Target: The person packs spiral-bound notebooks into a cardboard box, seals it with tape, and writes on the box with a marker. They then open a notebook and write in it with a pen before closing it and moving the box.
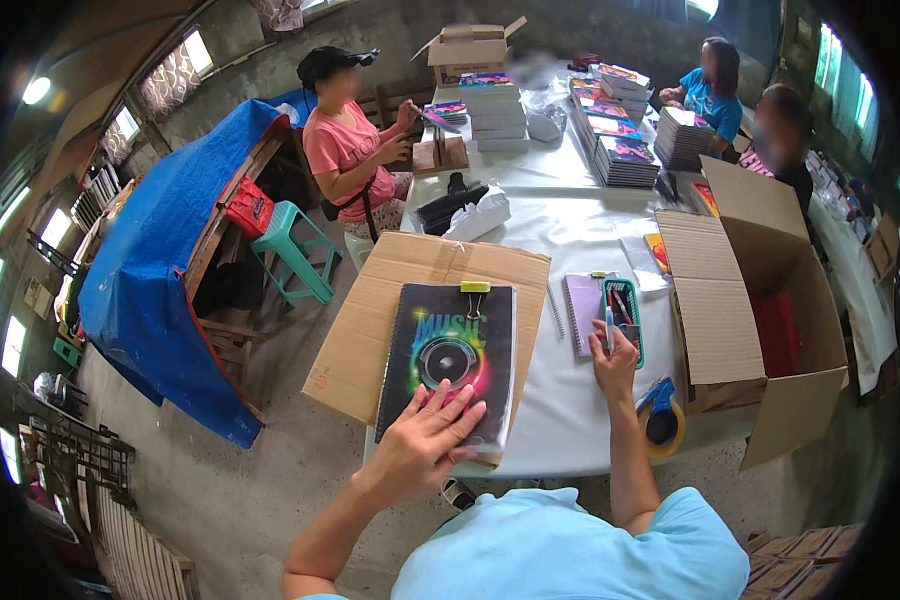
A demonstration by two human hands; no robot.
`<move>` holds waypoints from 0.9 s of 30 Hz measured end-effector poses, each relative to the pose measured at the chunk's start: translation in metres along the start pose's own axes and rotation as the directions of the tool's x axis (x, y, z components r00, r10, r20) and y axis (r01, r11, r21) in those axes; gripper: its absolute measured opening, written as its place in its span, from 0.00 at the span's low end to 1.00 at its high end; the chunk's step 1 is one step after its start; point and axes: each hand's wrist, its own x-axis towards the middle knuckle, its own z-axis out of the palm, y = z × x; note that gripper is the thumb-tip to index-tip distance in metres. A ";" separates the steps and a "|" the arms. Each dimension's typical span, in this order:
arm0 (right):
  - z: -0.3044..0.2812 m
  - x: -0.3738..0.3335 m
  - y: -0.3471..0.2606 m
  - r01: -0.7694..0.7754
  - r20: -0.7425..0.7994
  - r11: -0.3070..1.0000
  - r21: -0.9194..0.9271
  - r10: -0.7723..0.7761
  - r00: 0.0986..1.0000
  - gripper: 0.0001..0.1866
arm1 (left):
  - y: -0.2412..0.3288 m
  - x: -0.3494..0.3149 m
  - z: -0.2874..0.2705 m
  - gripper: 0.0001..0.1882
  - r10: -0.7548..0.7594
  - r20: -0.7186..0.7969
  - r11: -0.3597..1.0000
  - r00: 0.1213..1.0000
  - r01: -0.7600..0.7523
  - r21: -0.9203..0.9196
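Observation:
My left hand [432, 430] lies with fingers spread on the lower part of a black spiral notebook [400, 345], whose cover shows a speaker in a rainbow glow. A yellow-green binder clip [475, 287] grips its top edge. Under the notebook is a flat brown cardboard piece [355, 330]. My right hand [615, 358] is pinched on a slim blue-and-white pen [610, 318], held upright over a green tray [641, 345] with small items in it. Partly under the tray is a lilac spiral notebook [578, 310].
A tape dispenser [660, 422] sits below the tray, beside an open carton [715, 300] on the right. Stacks of books [625, 170] stand farther back. A person in pink [345, 150] and two people [710, 90] at the right are around the table [540, 420].

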 end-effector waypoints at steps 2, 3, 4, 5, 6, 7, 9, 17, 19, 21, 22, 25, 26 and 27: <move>0.009 0.003 -0.026 -0.005 -0.018 0.993 0.115 0.007 1.000 0.12 | -0.005 -0.002 0.004 0.28 -0.179 -0.351 0.845 0.919 -0.039 -0.533; 0.012 0.003 -0.039 -0.010 -0.024 0.985 0.175 0.015 1.000 0.11 | -0.007 -0.004 0.008 0.27 -0.332 -0.451 0.670 0.829 -0.130 -0.731; 0.015 0.003 -0.051 0.016 -0.020 0.960 0.278 -0.011 1.000 0.13 | -0.010 -0.006 0.010 0.27 -0.496 -0.485 0.459 0.721 -0.257 -0.851; 0.017 0.002 -0.062 -0.013 0.035 0.944 0.328 0.002 0.999 0.14 | -0.015 -0.009 0.011 0.27 -0.656 -0.455 0.236 0.602 -0.408 -0.882; 0.017 -0.001 -0.073 -0.044 0.092 0.925 0.378 0.009 0.996 0.16 | -0.020 -0.013 0.011 0.27 -0.795 -0.361 0.027 0.487 -0.567 -0.823; 0.015 -0.003 -0.082 -0.072 0.148 0.908 0.413 0.011 0.989 0.17 | -0.030 -0.023 0.011 0.32 -0.679 -0.395 -0.118 0.619 -0.624 -0.773; 0.014 -0.009 -0.095 -0.136 0.274 0.911 0.390 0.027 0.961 0.21 | -0.035 -0.032 0.018 0.31 -0.864 -0.422 0.212 0.275 -0.562 -0.800; -0.009 -0.030 -0.127 -0.321 0.661 0.923 0.212 0.106 0.743 0.32 | -0.037 -0.061 -0.003 0.34 -0.456 -0.884 0.822 0.103 0.429 -0.374; -0.005 -0.041 -0.129 -0.299 0.701 0.931 0.210 0.070 0.709 0.40 | -0.036 -0.057 -0.024 0.36 -0.435 -0.715 0.813 0.548 0.580 -0.050; -0.011 -0.043 -0.158 -0.208 0.698 0.978 0.033 0.126 0.705 0.45 | -0.051 -0.067 -0.014 0.41 -0.460 -0.650 0.802 0.605 0.598 -0.011; -0.010 -0.044 -0.153 -0.217 0.702 0.973 0.079 0.100 0.705 0.45 | -0.061 -0.075 -0.005 0.42 -0.455 -0.621 0.833 0.638 0.551 -0.044; -0.007 -0.046 -0.136 -0.212 0.697 0.961 0.176 0.030 0.716 0.45 | -0.035 -0.095 -0.024 0.30 -0.480 -0.362 0.847 0.799 0.529 0.043; -0.005 -0.048 -0.131 -0.178 0.687 0.965 0.191 -0.002 0.726 0.46 | -0.034 -0.094 -0.028 0.32 -0.495 -0.351 0.847 0.795 0.531 0.008; -0.004 -0.052 -0.125 -0.152 0.681 0.969 0.196 -0.023 0.732 0.46 | -0.035 -0.092 -0.030 0.34 -0.516 -0.329 0.843 0.791 0.537 -0.032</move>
